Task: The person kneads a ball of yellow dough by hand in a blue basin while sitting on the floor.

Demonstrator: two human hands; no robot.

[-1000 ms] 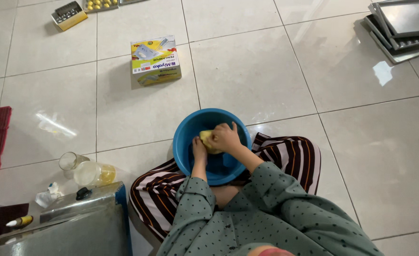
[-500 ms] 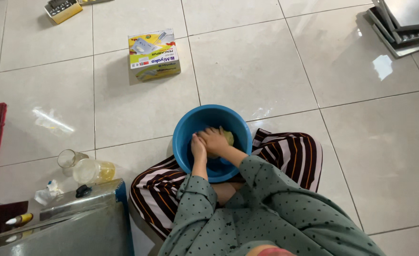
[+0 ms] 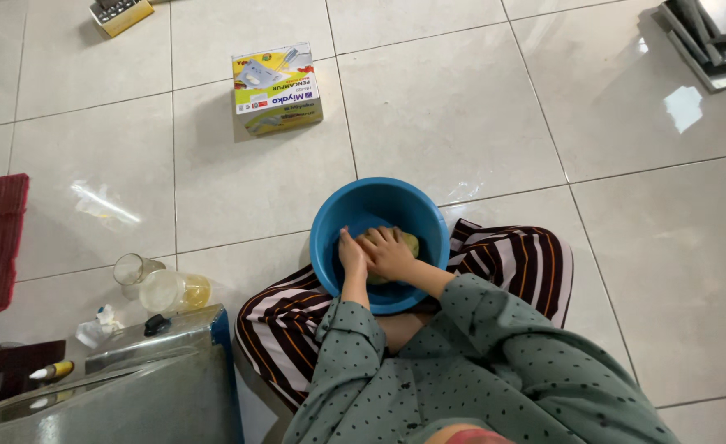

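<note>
1. Glossy pale floor tiles (image 3: 478, 107) covered the whole room, and the person sat cross-legged on them in striped trousers (image 3: 527, 263) and a dotted green shirt (image 3: 462, 370).
2. A blue bowl (image 3: 379, 201) rested on the floor against the folded legs, close enough that both arms reached down into it without stretching.
3. A lump of yellowish dough (image 3: 408, 242) lay at the bottom of the bowl, mostly covered by the hands.
4. The right hand (image 3: 389, 253) lay on top of the dough, fingers bent and held close together, apparently pressing down into it.
5. The left hand (image 3: 351, 256) stood just beside the right, touching the dough's near edge; whether its fingers were spread or curled could not be told.
6. A colourful cardboard box (image 3: 277, 86) stood well apart beyond the bowl.
7. Two clear glass containers (image 3: 166, 284), one holding a yellowish liquid, stood near the left knee, beside a metal box (image 3: 133, 378).
8. Stacked dark baking trays (image 3: 716, 41) lay at the far right corner.
</note>
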